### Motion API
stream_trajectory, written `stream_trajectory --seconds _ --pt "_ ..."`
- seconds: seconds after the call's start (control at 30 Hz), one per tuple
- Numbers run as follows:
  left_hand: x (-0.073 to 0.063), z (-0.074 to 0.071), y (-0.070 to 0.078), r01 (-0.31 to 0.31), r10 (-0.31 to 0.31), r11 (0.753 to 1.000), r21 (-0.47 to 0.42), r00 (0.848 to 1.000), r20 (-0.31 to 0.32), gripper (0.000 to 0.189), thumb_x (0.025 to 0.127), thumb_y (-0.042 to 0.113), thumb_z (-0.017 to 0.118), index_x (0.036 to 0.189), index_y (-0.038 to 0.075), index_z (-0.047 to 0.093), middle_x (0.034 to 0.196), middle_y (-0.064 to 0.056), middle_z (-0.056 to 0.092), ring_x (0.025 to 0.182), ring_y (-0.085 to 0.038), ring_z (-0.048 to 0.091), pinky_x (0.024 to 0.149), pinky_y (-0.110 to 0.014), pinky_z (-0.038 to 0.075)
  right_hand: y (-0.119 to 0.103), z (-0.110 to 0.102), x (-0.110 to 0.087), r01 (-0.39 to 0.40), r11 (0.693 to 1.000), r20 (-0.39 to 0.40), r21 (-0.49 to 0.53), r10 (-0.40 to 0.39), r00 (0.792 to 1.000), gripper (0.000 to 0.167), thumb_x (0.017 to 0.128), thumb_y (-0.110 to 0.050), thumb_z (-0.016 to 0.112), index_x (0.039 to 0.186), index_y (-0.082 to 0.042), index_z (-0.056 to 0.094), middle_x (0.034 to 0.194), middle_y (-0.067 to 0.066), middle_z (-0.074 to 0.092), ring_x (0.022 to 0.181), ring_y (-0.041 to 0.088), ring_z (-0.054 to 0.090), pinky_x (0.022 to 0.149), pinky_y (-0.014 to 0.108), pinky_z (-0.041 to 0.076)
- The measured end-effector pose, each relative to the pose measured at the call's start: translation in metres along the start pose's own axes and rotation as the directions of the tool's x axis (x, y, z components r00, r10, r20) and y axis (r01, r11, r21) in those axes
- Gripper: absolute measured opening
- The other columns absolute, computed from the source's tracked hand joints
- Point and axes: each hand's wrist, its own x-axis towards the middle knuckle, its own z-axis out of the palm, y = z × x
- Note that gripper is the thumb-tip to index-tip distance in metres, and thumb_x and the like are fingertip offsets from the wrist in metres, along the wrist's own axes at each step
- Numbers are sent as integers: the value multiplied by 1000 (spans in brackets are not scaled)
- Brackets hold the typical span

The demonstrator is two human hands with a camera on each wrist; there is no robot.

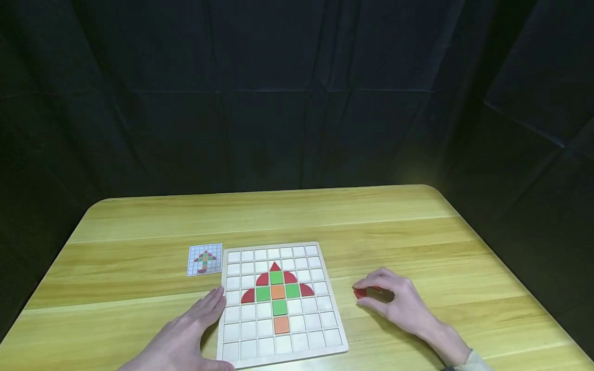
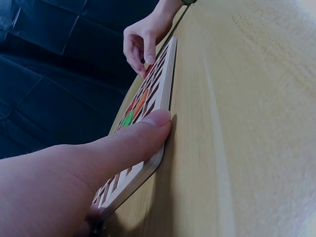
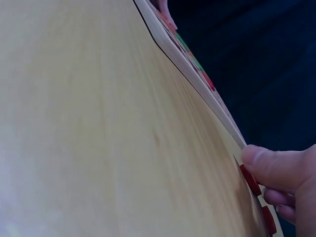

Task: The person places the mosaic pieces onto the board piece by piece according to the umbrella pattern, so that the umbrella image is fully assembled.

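A white grid board [image 1: 320, 337] with a pale wooden rim lies on the table. On it, green square tiles [image 1: 279, 307], orange square tiles [image 1: 281, 325], rounded red tiles [image 1: 306, 290] and a red triangle tile [image 1: 275, 267] form an arrow-like figure. My left hand [image 1: 183, 332] rests against the board's left side, fingers extended along the edge and thumb at the near corner. To the right of the board, my right hand [image 1: 394, 299] pinches a red tile [image 3: 250, 179] between thumb and fingers, low over the table. Another red tile [image 3: 269, 220] lies beside it, partly behind the hand in the head view.
A small printed card [image 1: 204, 259] showing a similar coloured figure on a grid lies at the board's upper left. The wooden table [image 1: 139, 221] has rounded far corners. Behind it hangs a dark curtain [image 1: 278, 103].
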Motion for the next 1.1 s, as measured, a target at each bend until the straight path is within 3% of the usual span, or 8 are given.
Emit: stream_trajectory --seconds 0.43,0.6,0.77,0.9,1.1 --pt "0 1 0 5 -5 1000 0 1000 1 122 67 81 70 150 -3 40 162 -16 32 145 -37 36 105 -56 45 -3 7 3 90 996 -90 21 -88 992 32 69 -6 90 97 -15 77 95 -1 74 85 13 70 79 15 54" --pt "-1 1 1 2 -2 1000 8 1000 -13 123 65 82 70 149 -3 41 161 -16 33 145 -37 36 105 -56 44 -11 13 8 94 996 -114 -2 -93 989 35 67 -7 91 98 -16 77 93 -2 74 85 13 70 85 11 50" --pt "-1 1 0 2 -2 1000 13 1000 -15 123 65 82 70 149 -3 42 161 -15 33 145 -37 37 105 -55 45 -26 30 17 114 992 -96 51 -109 989 31 70 -9 90 98 -17 77 94 -4 74 88 12 69 89 12 49" --pt "-2 2 0 1 0 1000 18 1000 -15 122 66 82 70 149 -3 42 161 -16 33 145 -38 37 105 -55 45 -40 47 25 190 977 -94 98 -181 979 31 71 -8 89 98 -17 76 94 -4 73 89 12 69 87 14 50" --pt "-1 1 1 -1 2 1000 16 1000 -21 122 66 82 69 149 -3 42 161 -15 33 145 -37 36 105 -54 44 -62 70 31 259 954 -74 151 -251 965 31 72 -11 89 99 -16 75 95 -4 71 87 9 66 75 18 54"
